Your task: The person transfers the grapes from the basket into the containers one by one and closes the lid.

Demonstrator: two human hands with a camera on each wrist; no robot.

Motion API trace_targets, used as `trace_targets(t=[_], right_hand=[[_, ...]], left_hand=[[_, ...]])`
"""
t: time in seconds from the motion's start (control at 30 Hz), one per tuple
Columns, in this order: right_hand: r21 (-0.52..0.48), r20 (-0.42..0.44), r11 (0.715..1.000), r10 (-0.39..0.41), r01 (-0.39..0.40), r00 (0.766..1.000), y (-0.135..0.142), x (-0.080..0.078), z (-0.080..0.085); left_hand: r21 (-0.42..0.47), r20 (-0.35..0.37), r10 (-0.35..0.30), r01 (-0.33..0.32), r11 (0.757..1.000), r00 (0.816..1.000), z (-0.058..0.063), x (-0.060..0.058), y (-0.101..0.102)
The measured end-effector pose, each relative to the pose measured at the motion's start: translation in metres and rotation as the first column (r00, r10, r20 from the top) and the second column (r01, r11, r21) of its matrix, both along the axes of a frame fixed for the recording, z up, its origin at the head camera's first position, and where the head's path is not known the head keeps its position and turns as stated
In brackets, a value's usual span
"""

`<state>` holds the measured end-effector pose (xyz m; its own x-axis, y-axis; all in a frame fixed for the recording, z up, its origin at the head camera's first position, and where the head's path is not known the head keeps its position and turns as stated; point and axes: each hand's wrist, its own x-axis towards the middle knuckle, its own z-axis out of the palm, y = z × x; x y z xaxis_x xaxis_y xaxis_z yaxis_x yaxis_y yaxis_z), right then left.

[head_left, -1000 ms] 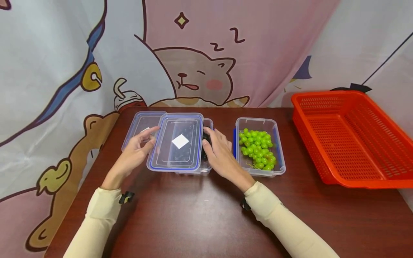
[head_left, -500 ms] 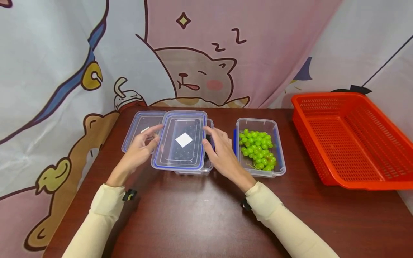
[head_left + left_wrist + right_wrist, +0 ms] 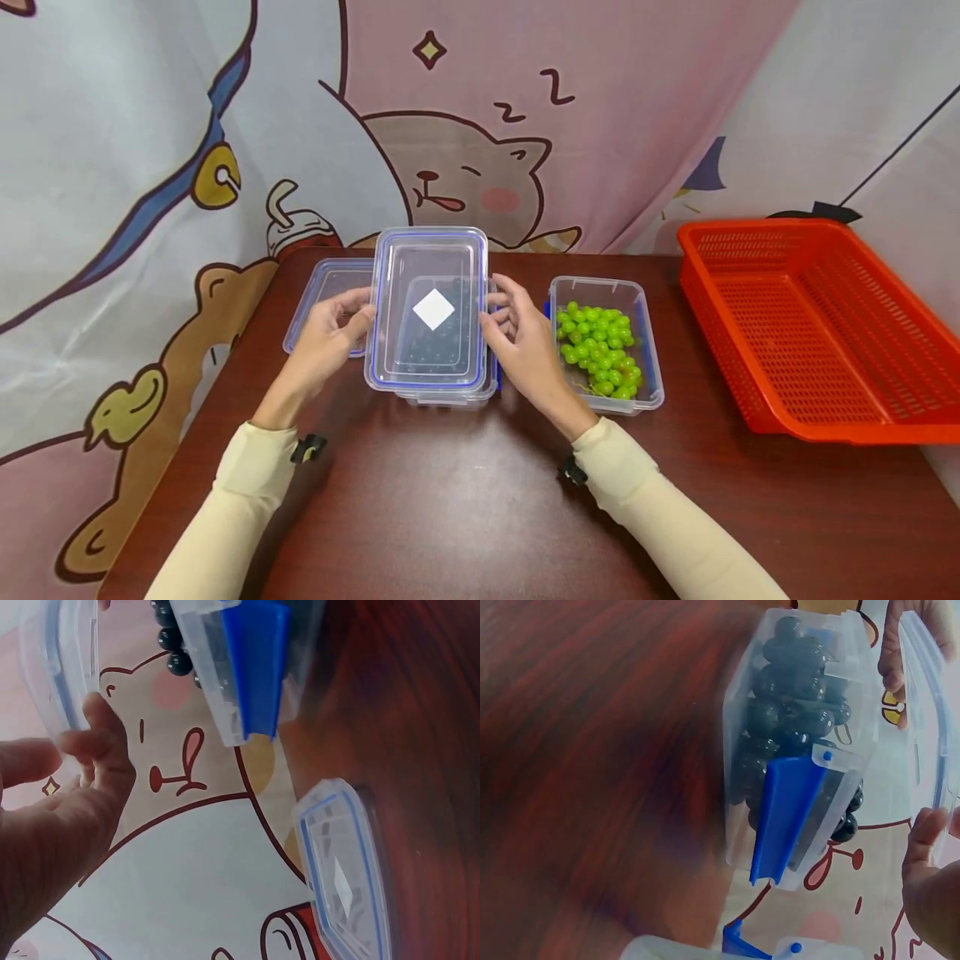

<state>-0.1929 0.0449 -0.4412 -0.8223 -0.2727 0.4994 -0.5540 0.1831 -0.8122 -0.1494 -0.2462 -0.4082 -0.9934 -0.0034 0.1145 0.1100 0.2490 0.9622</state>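
Observation:
Both hands hold a clear lid (image 3: 429, 258) with a blue seal and a white diamond label. My left hand (image 3: 322, 340) pinches its left edge between thumb and fingers. At the right edge, my right hand (image 3: 529, 343) grips with its thumb in front and fingers behind. The lid is raised and tilted above a clear plastic container (image 3: 446, 400), apart from it. Dark grapes (image 3: 791, 705) fill this container, and a blue side clip (image 3: 784, 814) hangs down. In the head view the grapes show only dimly through the lid.
A second clear lid (image 3: 322, 287) lies on the table (image 3: 450, 517) at the left, partly behind my left hand. Right of my right hand stands an uncovered container (image 3: 654, 375) with green grapes (image 3: 596, 342). A red plastic basket (image 3: 757, 400) occupies the far right.
The lid has moved right and up, over the dark grapes' container, and its far edge has tilted upward. Both hands have moved with it, and my right fingers have closed on its right edge.

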Motion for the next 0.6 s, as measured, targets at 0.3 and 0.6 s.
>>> trace_targets(t=[0.3, 0.6], right_hand=[[-0.108, -0.046, 0.991, -0.087, 0.081, 0.995, 0.003, -0.001, 0.011], [-0.171, -0.177, 0.981, -0.122, 0.091, 0.977, 0.005, -0.004, 0.011]], left_hand=[[0.073, -0.154, 0.090, -0.079, 0.994, 0.984, 0.011, -0.004, 0.010], [0.111, -0.218, 0.016, 0.009, 0.994, 0.976, 0.019, 0.000, 0.010]])
